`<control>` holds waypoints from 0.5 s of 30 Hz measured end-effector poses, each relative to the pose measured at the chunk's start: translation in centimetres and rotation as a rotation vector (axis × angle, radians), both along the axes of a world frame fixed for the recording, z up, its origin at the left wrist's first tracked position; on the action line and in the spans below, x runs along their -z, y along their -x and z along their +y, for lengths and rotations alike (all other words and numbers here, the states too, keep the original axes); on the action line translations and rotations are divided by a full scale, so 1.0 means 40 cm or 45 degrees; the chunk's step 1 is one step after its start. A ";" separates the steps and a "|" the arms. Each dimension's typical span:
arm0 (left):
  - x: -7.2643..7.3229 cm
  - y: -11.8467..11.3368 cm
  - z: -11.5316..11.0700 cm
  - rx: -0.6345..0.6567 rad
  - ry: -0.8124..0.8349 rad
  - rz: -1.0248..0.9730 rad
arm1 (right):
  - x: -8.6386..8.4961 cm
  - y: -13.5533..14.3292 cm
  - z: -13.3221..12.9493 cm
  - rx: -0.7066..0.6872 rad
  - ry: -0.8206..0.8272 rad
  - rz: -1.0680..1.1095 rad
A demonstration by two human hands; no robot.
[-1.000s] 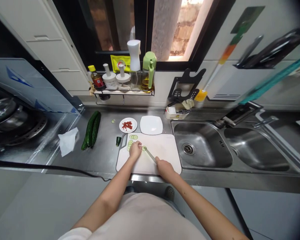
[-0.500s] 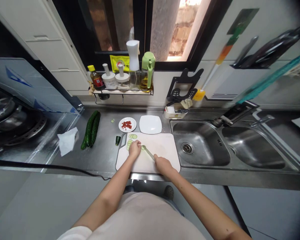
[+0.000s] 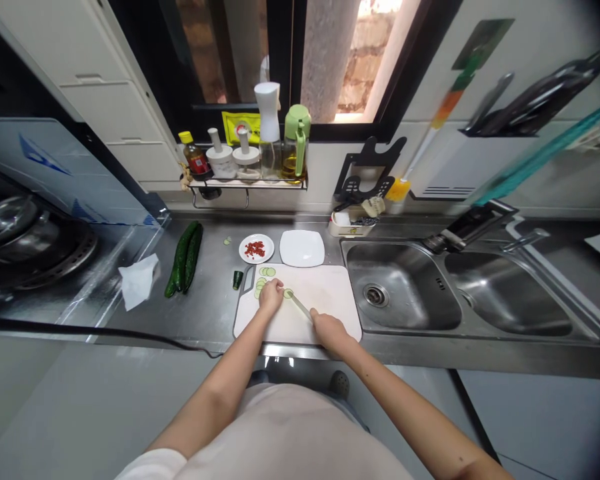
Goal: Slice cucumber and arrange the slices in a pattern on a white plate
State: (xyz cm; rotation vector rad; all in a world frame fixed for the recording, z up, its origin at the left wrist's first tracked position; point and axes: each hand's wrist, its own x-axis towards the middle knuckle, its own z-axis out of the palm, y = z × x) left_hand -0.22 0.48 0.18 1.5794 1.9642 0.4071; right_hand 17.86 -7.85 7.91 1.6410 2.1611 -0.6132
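Note:
On the white cutting board (image 3: 325,287), my right hand (image 3: 330,332) is wrapped round the handle of a knife (image 3: 301,307). The blade points up and left, its tip at a pale green cucumber slice (image 3: 287,293). My left hand (image 3: 271,295) is just left of that slice, fingers curled together; whatever they hold is hidden. Thin cucumber slices (image 3: 267,272) lie in overlapping rows along the board's left side, some partly behind my left hand. A short dark green cucumber end piece (image 3: 237,279) rests beside the board's handle.
Two whole cucumbers (image 3: 184,259) and a crumpled white tissue (image 3: 139,281) lie at left. Behind the board are a small plate (image 3: 245,256) of chopped red bits and a white square plate (image 3: 302,249). The sink (image 3: 405,287) is at right; a condiment shelf (image 3: 253,183) hangs above.
The view has shifted slightly. Both hands and the knife stay in nearly the same place on the board, and the slices look the same.

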 end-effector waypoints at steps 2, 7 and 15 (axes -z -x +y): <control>-0.001 0.000 0.000 -0.003 0.003 0.002 | -0.002 -0.003 -0.003 -0.008 0.005 0.000; -0.005 -0.001 0.001 -0.014 0.016 -0.003 | 0.000 0.003 0.002 0.017 0.002 0.002; -0.009 0.000 0.002 -0.003 0.021 -0.004 | 0.002 0.013 0.017 0.003 -0.015 -0.015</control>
